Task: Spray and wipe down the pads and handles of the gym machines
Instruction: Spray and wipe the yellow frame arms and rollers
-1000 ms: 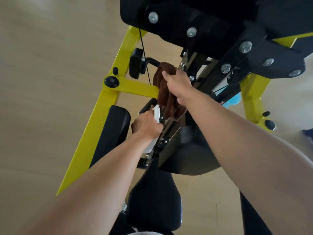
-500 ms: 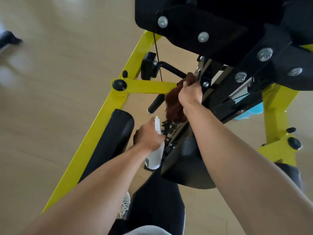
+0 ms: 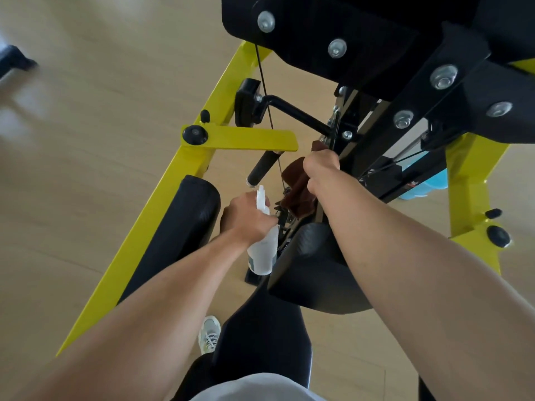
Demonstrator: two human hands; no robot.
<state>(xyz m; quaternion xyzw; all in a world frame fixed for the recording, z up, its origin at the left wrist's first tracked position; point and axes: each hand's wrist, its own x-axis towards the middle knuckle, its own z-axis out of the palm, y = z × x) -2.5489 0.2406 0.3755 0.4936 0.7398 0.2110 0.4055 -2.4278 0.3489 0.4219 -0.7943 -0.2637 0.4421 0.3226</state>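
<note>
Left hand (image 3: 246,217): fingers curled round translucent white plastic spray bottle (image 3: 263,244) | right hand (image 3: 321,169): brown cloth (image 3: 298,189) clenched | black foam-gripped handle (image 3: 262,169): to be wiped along its full length.

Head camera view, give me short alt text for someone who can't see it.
Seen from above, a person's right hand grips a brown cloth against a black and yellow gym machine, while the left hand holds a white spray bottle. A black handle sticks out just above the bottle.

spray bottle (image 3: 262,250) label — seemingly unreadable, blurred
</note>
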